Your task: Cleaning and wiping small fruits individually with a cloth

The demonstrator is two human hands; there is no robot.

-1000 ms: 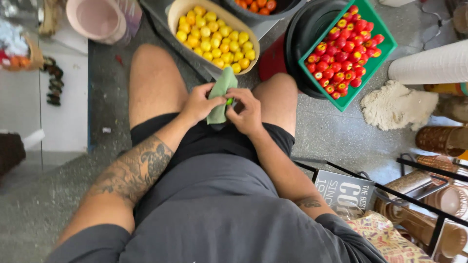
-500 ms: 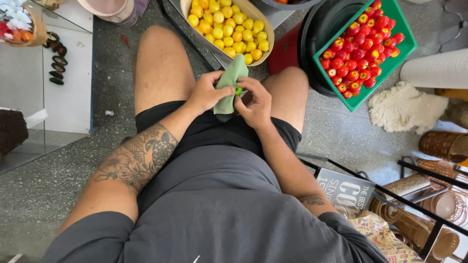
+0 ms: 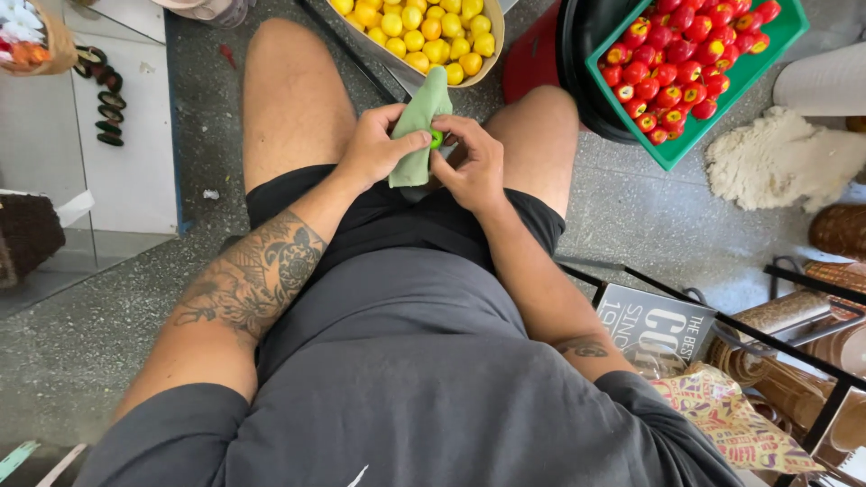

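I see my left hand (image 3: 374, 149) closed on the green cloth (image 3: 417, 131), over my lap. My right hand (image 3: 474, 162) pinches a small green fruit (image 3: 437, 139) against the cloth, between my knees. To wipe it well, I think I should hold it snug, turn it slowly, and rub softly so it doesn't slip.

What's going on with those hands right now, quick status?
Left hand gripping green cloth. Right hand pinching small green fruit against it. Nothing in the way; bowl of yellow fruit just ahead.
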